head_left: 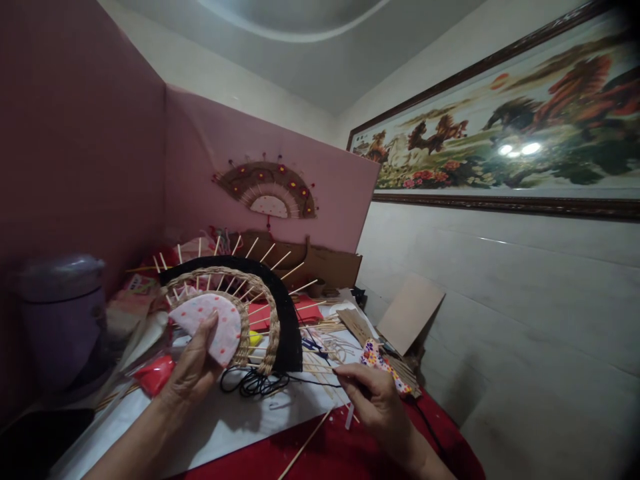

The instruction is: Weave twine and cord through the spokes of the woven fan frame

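Note:
My left hand [197, 363] is closed on a half-finished fan [287, 320], its thumb lying over the white half-round centre with red dots [225, 333]. Thin wooden sticks spread out from that centre. A tan braided band and a wider black band are woven through them, and the stick tips poke out past the black. From the fan's lower right end a black cord [315, 382] runs across to my right hand [367, 400], where finger and thumb pinch it close to a stick end. Loose loops of the cord [255, 382] hang under the fan.
A finished fan [270, 190] hangs on the pink board behind. White paper [210, 440] covers part of the red tablecloth [280, 460], with loose sticks, a red packet [155, 375] and flowered cloth [380, 367] on the table. A lilac container [63, 327] stands left.

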Tool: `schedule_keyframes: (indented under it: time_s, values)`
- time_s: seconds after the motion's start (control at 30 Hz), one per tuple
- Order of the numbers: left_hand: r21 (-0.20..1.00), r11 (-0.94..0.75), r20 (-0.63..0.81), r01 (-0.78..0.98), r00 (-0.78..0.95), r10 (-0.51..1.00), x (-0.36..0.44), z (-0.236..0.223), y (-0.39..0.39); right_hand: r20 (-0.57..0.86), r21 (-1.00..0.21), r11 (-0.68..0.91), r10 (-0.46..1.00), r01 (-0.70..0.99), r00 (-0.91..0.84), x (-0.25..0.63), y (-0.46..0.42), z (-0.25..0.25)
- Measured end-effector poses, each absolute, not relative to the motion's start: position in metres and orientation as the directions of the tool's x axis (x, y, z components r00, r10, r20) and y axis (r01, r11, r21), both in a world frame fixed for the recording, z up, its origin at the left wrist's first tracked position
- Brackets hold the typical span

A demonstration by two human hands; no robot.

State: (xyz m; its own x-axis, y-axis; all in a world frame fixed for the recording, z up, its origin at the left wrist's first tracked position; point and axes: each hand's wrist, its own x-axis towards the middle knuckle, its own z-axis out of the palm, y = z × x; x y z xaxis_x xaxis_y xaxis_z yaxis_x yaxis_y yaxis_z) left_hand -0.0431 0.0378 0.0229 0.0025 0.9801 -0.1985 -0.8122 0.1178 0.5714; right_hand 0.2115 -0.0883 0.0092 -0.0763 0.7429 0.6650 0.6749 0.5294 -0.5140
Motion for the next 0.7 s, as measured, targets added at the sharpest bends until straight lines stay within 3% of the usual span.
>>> schedule_keyframes:
  time_s: [0.1,0.3,0.7]
  values:
    - [0.580,0.035,-0.089,-0.814,-0.020,0.996,-0.043,0.020,0.040,0.687,-0.438,0.527,0.719,0.728,-0.108,0.210,-0.093,0.012]
    - [0.611,0.044,-0.073,-0.790,-0.001,0.997,-0.042,0.020,0.038,0.733,-0.292,0.553,0.653,0.780,-0.188,0.200,-0.099,0.008]
    - [0.622,0.032,-0.066,-0.782,-0.011,0.998,-0.039,0.018,0.036,0.728,-0.249,0.634,0.621,0.733,-0.290,0.171,-0.097,-0.003]
